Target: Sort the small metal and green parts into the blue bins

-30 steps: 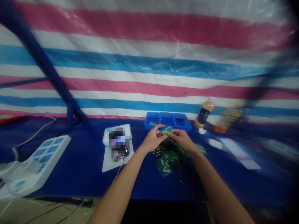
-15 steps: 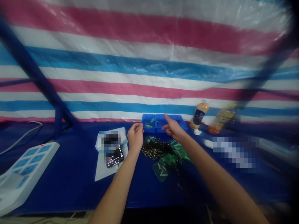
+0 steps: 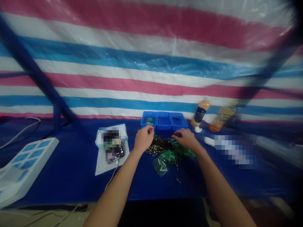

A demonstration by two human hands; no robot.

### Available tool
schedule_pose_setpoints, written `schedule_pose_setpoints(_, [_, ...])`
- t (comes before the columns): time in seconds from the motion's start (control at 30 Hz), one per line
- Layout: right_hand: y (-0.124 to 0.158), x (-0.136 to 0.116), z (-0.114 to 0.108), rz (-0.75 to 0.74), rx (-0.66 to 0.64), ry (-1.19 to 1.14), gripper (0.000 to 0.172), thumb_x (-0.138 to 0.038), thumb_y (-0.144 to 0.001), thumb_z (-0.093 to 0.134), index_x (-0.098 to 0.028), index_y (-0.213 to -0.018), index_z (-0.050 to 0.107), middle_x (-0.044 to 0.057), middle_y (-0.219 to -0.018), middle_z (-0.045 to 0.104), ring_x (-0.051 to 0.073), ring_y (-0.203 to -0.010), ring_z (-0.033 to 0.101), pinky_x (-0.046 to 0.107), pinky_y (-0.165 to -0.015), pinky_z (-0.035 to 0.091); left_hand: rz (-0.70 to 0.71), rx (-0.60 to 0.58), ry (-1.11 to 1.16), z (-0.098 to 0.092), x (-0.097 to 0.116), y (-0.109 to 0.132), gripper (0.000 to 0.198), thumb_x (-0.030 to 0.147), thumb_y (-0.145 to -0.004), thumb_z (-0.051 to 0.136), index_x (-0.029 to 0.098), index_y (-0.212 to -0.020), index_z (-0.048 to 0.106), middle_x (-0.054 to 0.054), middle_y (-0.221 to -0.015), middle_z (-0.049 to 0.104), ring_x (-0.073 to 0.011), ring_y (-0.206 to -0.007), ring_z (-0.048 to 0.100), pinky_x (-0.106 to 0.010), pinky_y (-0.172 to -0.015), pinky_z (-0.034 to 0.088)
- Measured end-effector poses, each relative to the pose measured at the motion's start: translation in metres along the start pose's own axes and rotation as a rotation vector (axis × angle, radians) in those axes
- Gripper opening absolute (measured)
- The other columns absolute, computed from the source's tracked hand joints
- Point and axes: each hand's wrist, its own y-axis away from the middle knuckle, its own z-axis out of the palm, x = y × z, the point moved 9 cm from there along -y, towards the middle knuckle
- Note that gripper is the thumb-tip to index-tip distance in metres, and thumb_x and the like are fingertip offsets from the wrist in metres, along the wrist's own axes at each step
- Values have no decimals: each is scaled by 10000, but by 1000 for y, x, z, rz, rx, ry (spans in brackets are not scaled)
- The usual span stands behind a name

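The hands no longer meet over a green packet as they did a second ago; they stand apart. Half a second ago the right hand pointed up at the blue divided tray; now it has dropped low and lies over the green plastic bags on the right of the heap. The left hand has shifted right and now hangs at the far left of the heap of small brass fasteners, its fingers pinched just near the tray.
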Motion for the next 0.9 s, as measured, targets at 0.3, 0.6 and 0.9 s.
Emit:
schedule_pose_setpoints(0.3, [11,18,13,-29,-282,243,423,-485,-856,569,-359,-1250,658,95,-1278,612,367,-1162,494,542,-918,365,20,-17,-91,4,4,3,234,274,-909,499,284,-1010,710,-41,-899,743,-260,-879,676,-336,-778,464])
schedule_pose_setpoints(0.6, [4,28,18,48,-184,336,417,-610,-837,553,-312,-1091,696,121,-1157,585,359,-1108,480,532,-909,356,43,-22,-62,7,12,6,212,290,-908,518,270,-983,715,-43,-850,735,-251,-824,673,-319,-744,455])
schedule_pose_setpoints(0.9, [0,3,-11,-1,88,-211,316,-460,-805,653,-234,-1020,606,18,-799,629,215,-769,566,372,-784,414,198,-113,50,15,39,12,283,390,-928,506,231,-1063,697,-44,-867,708,-193,-757,619,-297,-728,438])
